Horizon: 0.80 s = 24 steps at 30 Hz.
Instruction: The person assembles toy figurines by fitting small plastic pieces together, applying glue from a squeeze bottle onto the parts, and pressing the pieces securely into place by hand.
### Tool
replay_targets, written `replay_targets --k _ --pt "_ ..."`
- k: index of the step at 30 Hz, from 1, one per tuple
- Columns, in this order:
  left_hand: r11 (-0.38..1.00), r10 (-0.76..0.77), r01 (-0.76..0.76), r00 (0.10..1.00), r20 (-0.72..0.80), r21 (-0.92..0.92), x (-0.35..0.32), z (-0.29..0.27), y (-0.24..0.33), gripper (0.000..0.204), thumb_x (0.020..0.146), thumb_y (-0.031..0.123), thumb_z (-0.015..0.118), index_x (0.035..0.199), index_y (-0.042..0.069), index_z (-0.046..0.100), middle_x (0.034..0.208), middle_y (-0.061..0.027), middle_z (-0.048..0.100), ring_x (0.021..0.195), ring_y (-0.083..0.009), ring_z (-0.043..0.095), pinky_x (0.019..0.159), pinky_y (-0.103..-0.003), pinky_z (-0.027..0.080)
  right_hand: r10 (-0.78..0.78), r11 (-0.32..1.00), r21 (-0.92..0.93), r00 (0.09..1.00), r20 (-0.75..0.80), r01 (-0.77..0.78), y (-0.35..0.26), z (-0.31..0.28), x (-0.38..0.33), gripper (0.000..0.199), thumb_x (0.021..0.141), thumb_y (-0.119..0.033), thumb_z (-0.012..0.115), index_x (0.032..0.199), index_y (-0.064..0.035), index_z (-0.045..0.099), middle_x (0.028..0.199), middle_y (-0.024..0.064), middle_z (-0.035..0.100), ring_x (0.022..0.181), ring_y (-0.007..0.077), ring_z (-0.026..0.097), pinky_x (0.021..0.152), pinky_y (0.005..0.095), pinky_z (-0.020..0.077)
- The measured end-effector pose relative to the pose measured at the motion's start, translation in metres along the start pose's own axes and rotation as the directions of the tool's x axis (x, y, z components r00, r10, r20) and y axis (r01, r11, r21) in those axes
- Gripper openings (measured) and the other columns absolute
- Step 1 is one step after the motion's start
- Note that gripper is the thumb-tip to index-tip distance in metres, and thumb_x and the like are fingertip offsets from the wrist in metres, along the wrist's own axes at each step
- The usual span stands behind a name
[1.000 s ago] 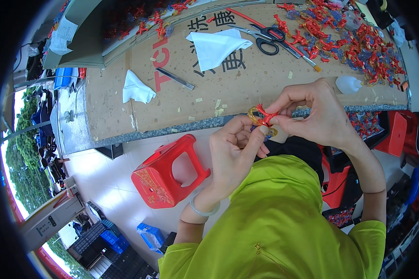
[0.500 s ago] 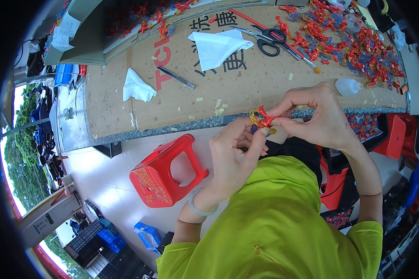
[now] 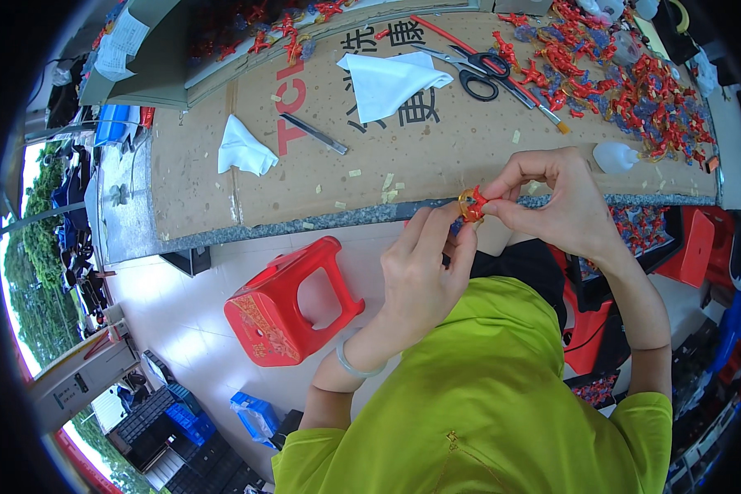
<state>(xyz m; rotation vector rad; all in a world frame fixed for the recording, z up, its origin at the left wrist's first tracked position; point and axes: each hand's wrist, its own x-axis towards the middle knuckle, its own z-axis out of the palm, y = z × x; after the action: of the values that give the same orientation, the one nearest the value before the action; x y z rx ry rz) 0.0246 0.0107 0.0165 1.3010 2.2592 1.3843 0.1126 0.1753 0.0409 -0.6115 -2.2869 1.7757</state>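
Between my two hands, just off the bench's near edge, is a small red, yellow and blue plastic figurine [image 3: 473, 204]. My left hand [image 3: 426, 262] pinches its lower left side, fingers curled and partly covering it. From the right, the thumb and forefinger of my right hand [image 3: 556, 198] grip its red part. Beyond the hands, the bench [image 3: 305, 181] is covered with a cardboard sheet. A white plastic bottle [image 3: 615, 156] lies close to my right hand, beside a big heap of similar figurines [image 3: 650, 107].
Black-handled scissors [image 3: 477, 72], a red-handled brush [image 3: 552, 118], tweezers [image 3: 313, 133] and two white cloths [image 3: 391, 86] [image 3: 245, 148] lie on the cardboard. A red stool [image 3: 284, 309] stands on the floor at left. A black tray [image 3: 663, 239] of figurines sits below the bench at right.
The figurine has been turned in my fingers, so its yellow ring shows differently. My left hand has shifted slightly up and right, its fingers closer around the piece.
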Motion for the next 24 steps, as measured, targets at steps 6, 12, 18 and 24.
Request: replay_targets --k 6,12,18,24 --pt "1.000 0.012 -0.012 1.000 -0.004 0.020 0.0014 -0.0004 0.0017 0.022 0.077 -0.002 0.067 0.097 -0.002 0.059 0.071 -0.0082 0.055 0.050 -0.0176 0.059 0.044 -0.030 0.047 -0.017 0.999 -0.033 1.000 -0.005 0.017 -0.0010 -0.0006 0.0007 0.010 0.069 -0.004 0.072 0.076 0.0032 0.068 0.067 0.0088 0.067 0.063 0.0113 0.062 0.061 0.0255 0.0481" --pt "0.999 0.029 -0.029 1.000 -0.004 0.013 0.0022 0.0005 0.0012 0.022 0.076 -0.002 0.066 0.098 -0.002 0.059 0.072 -0.0086 0.055 0.051 -0.0183 0.059 0.044 -0.030 0.047 -0.031 0.999 -0.022 0.999 -0.012 0.031 -0.0010 -0.0018 0.0005 0.010 0.069 -0.003 0.071 0.075 0.0037 0.068 0.068 0.0094 0.067 0.063 0.0121 0.063 0.063 0.0262 0.0486" --pt "1.000 0.003 -0.003 1.000 -0.029 -0.017 0.0008 0.0031 -0.0005 0.021 0.076 -0.003 0.066 0.097 -0.003 0.060 0.072 -0.0087 0.056 0.051 -0.0191 0.059 0.045 -0.029 0.048 0.026 1.000 -0.001 1.000 -0.018 -0.026 -0.0042 0.0025 0.0003 0.010 0.068 -0.003 0.071 0.074 0.0050 0.067 0.071 0.0113 0.068 0.067 0.0143 0.065 0.067 0.0275 0.0504" --pt "0.998 -0.053 0.052 0.998 -0.025 -0.047 -0.0001 0.0039 -0.0003 0.020 0.076 -0.004 0.066 0.096 -0.003 0.061 0.071 -0.0086 0.055 0.052 -0.0196 0.060 0.045 -0.029 0.049 -0.009 1.000 -0.017 1.000 -0.022 0.008 0.0003 0.0051 0.0006 0.010 0.068 -0.002 0.070 0.072 0.0058 0.065 0.074 0.0123 0.069 0.071 0.0156 0.066 0.071 0.0281 0.0511"
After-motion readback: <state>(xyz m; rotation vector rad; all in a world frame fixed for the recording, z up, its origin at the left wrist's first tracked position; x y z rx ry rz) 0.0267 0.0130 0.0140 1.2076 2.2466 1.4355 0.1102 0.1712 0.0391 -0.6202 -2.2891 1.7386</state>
